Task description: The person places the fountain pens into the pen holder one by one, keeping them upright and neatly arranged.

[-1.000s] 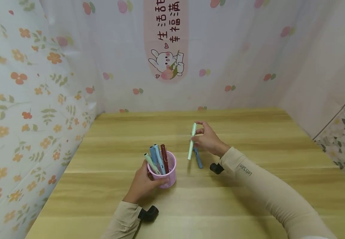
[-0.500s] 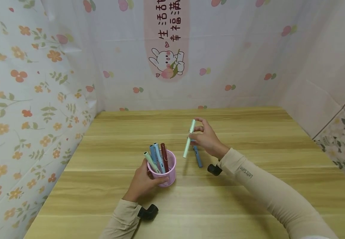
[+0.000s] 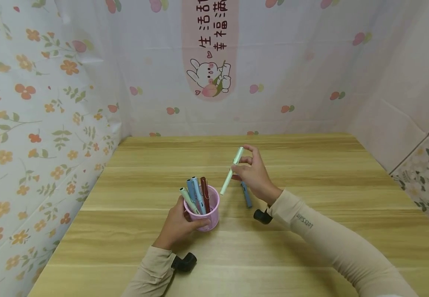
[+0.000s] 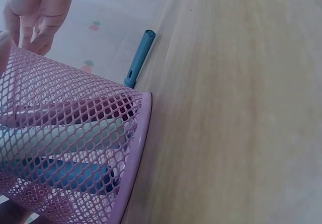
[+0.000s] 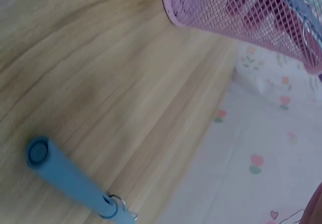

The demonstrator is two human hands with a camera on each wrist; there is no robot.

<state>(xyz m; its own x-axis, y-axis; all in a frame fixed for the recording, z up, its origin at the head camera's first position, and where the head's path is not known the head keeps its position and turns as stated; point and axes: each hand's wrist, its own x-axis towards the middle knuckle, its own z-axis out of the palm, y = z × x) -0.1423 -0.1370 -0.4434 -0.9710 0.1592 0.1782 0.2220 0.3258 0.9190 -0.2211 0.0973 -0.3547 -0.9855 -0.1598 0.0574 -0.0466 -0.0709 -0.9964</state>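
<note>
My left hand [image 3: 177, 227] grips a pink mesh pen cup [image 3: 214, 218] on the table, its thumb along the near side. Several pens stand tilted inside: a light green pen [image 3: 189, 201], blue ones and a dark red pen [image 3: 205, 194]. To the right, my right hand [image 3: 258, 178] pinches another light green pen [image 3: 227, 182] above the table, its lower end slanting toward the cup. Partly below that hand lies a blue pen [image 3: 246, 196], whose clip shows in the right wrist view. The held pen is out of sight in the right wrist view.
The wooden table [image 3: 292, 247] runs back to a patterned curtain [image 3: 144, 74]. Another floral curtain [image 3: 25, 136] borders the left side. Black camera mounts, one on the left wrist [image 3: 185, 262] and one on the right [image 3: 262, 216], stick out near the tabletop.
My right hand has shifted slightly left and away, and the light green pen has tilted, its lower end swinging left toward the cup. The left hand and cup have stayed in place.
</note>
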